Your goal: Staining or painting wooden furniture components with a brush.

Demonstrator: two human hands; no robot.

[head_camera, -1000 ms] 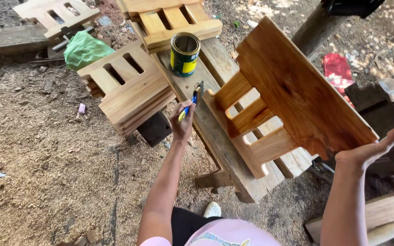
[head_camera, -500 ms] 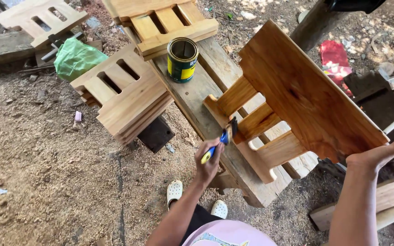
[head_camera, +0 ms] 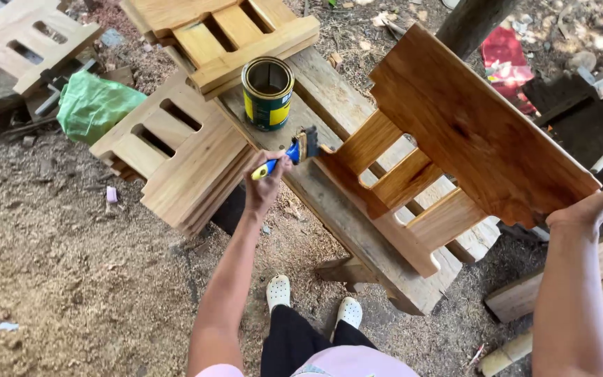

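Over the rough plank bench (head_camera: 357, 230), our left hand (head_camera: 265, 187) gripped a blue-handled brush (head_camera: 289, 152) at the varnished slatted wooden panel (head_camera: 469, 132); our open right hand (head_camera: 594, 206) propped its three-o'clock edge, so it could've slipped toward the green-and-yellow tin can (head_camera: 267, 93) at eleven o'clock.

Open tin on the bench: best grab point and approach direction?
Grip the tin around its cylindrical side wall, coming from the near left. It stands upright and open, so keep it level; slatted panels crowd the far side, and the brush is at the near right.

Left hand (head_camera: 265, 183) fisted, arm outstretched; right hand (head_camera: 594, 206) open, palm up.
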